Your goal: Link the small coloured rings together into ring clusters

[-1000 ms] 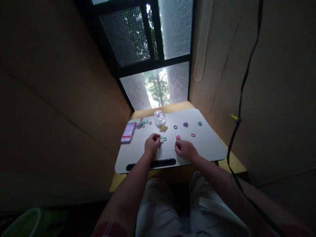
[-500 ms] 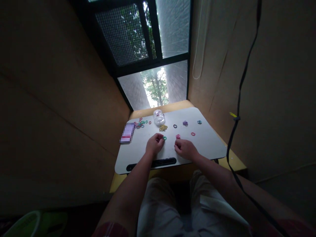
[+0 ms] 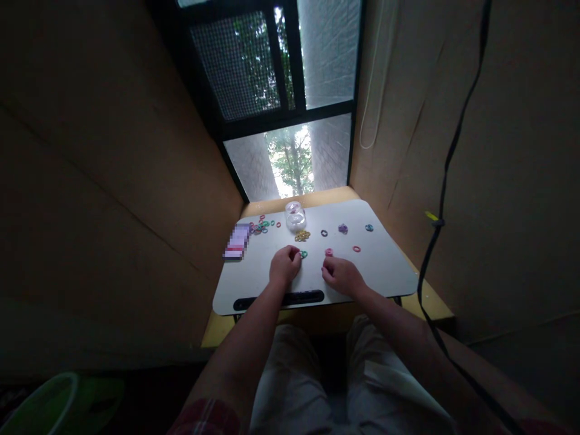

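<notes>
Small coloured rings that look like hair ties lie on a white lap table [image 3: 254,278]. My left hand [image 3: 285,264] rests on the board, its fingers pinched at a green hair tie [image 3: 303,255]. My right hand [image 3: 341,275] is closed just below a pink hair tie [image 3: 328,252]; what its fingers hold, if anything, is hidden. Beyond the left hand is a pile of yellow hair ties [image 3: 302,235]. Farther right lie a dark hair tie [image 3: 324,232], a purple cluster [image 3: 343,229], a blue cluster [image 3: 369,228] and a red-pink hair tie [image 3: 356,249].
A clear plastic jar [image 3: 296,219] stands at the back of the board. Mixed hair ties [image 3: 260,227] lie at the far left, near a blurred phone-like object [image 3: 236,241]. A black strap [image 3: 446,169] hangs at the right. A green basin [image 3: 54,402] sits at lower left.
The camera view has shifted slightly. More green shows beside my left fingertips. My right hand stays closed in nearly the same place.
</notes>
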`<action>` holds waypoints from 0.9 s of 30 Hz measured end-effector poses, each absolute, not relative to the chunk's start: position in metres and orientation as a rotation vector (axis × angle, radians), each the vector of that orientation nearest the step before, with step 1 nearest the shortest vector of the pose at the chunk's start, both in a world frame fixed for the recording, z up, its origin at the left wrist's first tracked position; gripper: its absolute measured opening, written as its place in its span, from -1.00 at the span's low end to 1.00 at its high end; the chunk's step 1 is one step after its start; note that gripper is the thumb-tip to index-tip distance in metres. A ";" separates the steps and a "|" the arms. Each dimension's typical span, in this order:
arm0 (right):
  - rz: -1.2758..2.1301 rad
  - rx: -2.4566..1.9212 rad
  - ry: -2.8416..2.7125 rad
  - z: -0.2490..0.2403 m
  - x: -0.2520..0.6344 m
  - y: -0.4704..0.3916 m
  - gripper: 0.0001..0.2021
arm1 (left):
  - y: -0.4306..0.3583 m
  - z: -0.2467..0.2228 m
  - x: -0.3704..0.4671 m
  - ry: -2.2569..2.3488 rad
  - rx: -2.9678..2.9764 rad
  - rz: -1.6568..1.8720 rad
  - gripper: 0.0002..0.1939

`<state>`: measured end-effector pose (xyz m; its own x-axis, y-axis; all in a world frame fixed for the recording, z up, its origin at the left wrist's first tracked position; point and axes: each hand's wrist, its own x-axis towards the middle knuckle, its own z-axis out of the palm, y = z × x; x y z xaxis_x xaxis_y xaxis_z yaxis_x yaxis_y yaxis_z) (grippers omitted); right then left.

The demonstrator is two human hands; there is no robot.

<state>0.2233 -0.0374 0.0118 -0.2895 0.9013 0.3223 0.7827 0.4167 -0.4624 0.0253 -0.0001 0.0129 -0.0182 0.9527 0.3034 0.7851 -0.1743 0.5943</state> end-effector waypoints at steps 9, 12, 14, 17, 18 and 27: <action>0.308 -1.392 -2.146 0.009 0.224 -0.036 -0.87 | 0.001 0.009 0.024 1.842 2.038 0.974 -0.81; 0.313 -1.400 -2.149 0.010 0.225 -0.036 -0.85 | 0.001 0.009 0.025 1.848 2.065 0.951 -0.75; 0.312 -1.409 -2.152 0.010 0.225 -0.036 -0.85 | 0.002 0.010 0.027 1.871 2.105 0.913 -0.67; 0.304 -1.417 -2.149 0.011 0.225 -0.036 -0.85 | 0.004 0.011 0.034 1.953 2.143 0.830 -0.59; 0.301 -1.416 -2.148 0.011 0.224 -0.036 -0.85 | 0.004 0.011 0.036 1.991 2.136 0.809 -0.59; 0.311 -1.420 -2.144 0.011 0.223 -0.034 -0.84 | 0.004 0.009 0.038 2.000 2.094 0.852 -0.78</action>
